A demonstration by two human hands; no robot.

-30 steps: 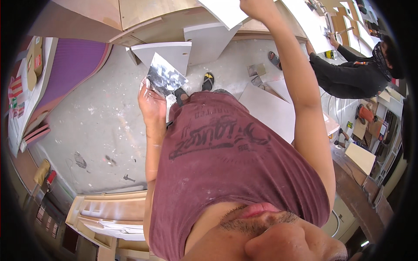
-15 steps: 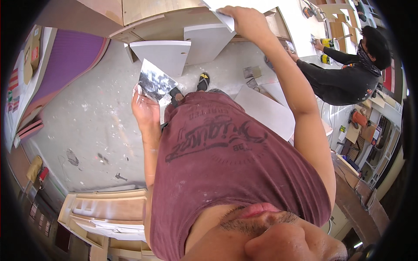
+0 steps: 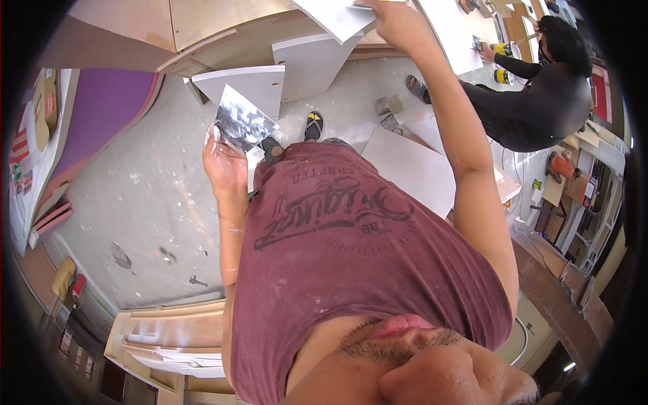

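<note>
My left hand grips a thin flat plate, squarish and shiny, smeared with white and grey paste. Its fingers wrap the near left edge. My right arm reaches far forward, and my right hand is at the edge of a white board at the top of the view. The fingers are pinched around something thin and dark that I cannot make out, against the board's surface.
Two grey-white panels lean against a wooden cabinet ahead. On the right, a person in black works at a white table near yellow-labelled cans. A large white board lies on the floor by my feet. Purple-faced furniture stands left.
My right hand has moved slightly farther and to the right over the white board, more of which now shows. My left hand keeps the plate in nearly the same place. The view has tilted a little.
</note>
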